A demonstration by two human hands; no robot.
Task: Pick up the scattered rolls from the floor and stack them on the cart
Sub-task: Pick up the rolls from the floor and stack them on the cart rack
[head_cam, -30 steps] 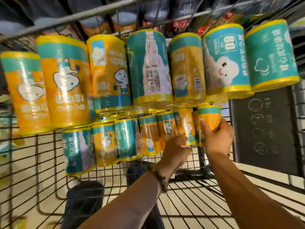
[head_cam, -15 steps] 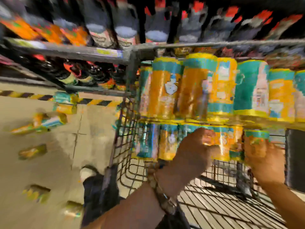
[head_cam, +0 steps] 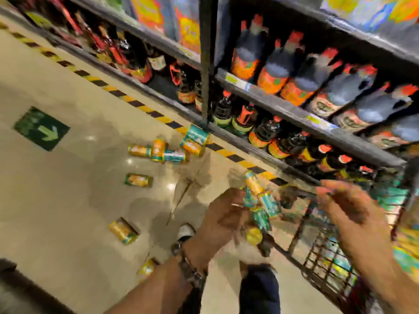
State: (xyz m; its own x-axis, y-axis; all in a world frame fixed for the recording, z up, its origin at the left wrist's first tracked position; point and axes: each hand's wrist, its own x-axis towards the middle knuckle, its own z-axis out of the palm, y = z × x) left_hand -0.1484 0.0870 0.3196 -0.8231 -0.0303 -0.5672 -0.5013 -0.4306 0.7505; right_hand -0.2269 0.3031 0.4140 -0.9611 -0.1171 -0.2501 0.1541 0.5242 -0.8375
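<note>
Head view was badly smeared by motion. Nearest, the left hand (head_cam: pixel 223 219) and right hand (head_cam: pixel 347 207) hung blurred beside the wire cart (head_cam: pixel 326 264); whether their fingers were curled or spread could not be told. Between the hands, blurred teal-and-yellow rolls (head_cam: pixel 258 200) showed, grasp unclear. Left of the cart, cylindrical rolls lay scattered on the glossy floor (head_cam: pixel 68 189), one close (head_cam: pixel 123 231), a cluster farther (head_cam: pixel 158 151). Beyond, dark bottles (head_cam: pixel 260 130) filled shelving (head_cam: pixel 294 114); labels were unreadable.

A glossy beige floor (head_cam: pixel 68 200) reflects ceiling lights; a green arrow sign (head_cam: pixel 42 128) lies left of the black-yellow hazard stripe (head_cam: pixel 140 105) edging bottle-filled shelves (head_cam: pixel 294 114).
</note>
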